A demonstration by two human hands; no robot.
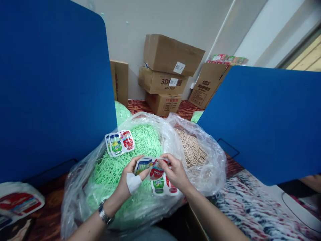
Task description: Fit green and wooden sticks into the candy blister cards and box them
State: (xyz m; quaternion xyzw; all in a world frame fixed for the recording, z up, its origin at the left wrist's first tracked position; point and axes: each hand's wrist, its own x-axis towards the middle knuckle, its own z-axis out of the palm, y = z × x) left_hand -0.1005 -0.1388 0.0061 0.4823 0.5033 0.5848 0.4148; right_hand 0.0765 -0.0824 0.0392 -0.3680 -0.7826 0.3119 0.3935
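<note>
My left hand (129, 179), with a white bandage round the thumb and a watch on the wrist, pinches the left side of a strip of small printed packets (153, 174). On the strip's right side my right hand (175, 172) grips with closed fingers. The strip hangs over a clear plastic bag (82, 187) filled with green sticks (140, 144). A second cluster of the same packets (119, 142) lies on the green sticks, up and to the left of my hands. Right of it, another clear bag holds tan wooden sticks (191, 149).
Blue divider panels stand at left (52, 83) and right (265, 120). Stacked cardboard boxes (167, 73) sit at the back wall. More packets (17, 201) lie at the far left. A patterned cloth (250, 207) covers the surface at right.
</note>
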